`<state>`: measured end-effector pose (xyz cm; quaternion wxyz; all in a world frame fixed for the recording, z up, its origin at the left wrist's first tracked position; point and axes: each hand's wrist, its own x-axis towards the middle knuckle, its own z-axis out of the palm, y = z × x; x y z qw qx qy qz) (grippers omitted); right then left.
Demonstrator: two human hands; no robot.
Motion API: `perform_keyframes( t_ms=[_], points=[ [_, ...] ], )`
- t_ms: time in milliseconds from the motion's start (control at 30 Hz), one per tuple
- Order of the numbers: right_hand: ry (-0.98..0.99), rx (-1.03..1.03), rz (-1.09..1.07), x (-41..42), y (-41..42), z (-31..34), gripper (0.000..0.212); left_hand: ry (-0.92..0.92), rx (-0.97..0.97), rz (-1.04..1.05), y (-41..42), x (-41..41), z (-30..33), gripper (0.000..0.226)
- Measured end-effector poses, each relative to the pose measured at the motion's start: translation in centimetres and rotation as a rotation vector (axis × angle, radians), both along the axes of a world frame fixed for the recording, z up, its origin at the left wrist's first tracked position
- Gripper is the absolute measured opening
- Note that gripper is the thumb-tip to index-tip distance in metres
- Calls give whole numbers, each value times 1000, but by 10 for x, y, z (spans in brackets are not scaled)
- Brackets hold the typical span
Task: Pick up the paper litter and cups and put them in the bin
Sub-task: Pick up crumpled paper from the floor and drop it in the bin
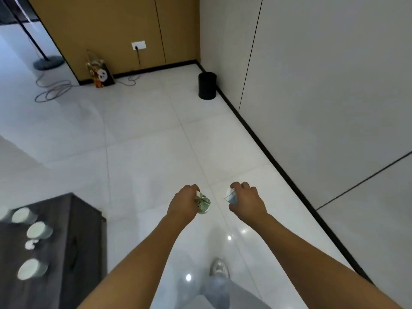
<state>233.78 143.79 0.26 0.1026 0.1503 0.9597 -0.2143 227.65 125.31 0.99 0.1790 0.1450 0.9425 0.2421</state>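
My left hand (183, 202) is closed around a green patterned paper cup (203, 205), held out over the white tiled floor. My right hand (246, 200) grips a white and blue paper cup (230, 196) at the same height, a short gap to the right. A black round bin (207, 85) stands on the floor far ahead, against the grey wall near the corner. On the dark table (66, 230) at the lower left stand three pale cups (39, 229) and a small crumpled white paper (30, 244).
A grey wall with a black skirting runs along the right. A panda-print bag (101, 74) leans on the tan wall at the back. Loose cable (53, 92) coils on the floor at the far left beside a lamp base (48, 61). My shoe (219, 267) shows below.
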Motion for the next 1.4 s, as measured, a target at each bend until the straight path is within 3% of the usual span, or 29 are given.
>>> perform_keyframes(
  t_ms=[300,667,1400],
  points=[
    [5,23,33,-216,66,9,48,-8,0,5,56,-210,-1,25],
    [14,29,-8,-520,114,11,49,23,26,1,101,-536,11,28],
    [-41,-30,60,-1037,306,-9,52,-26,-46,-22,297,-1034,-8,24]
  ],
)
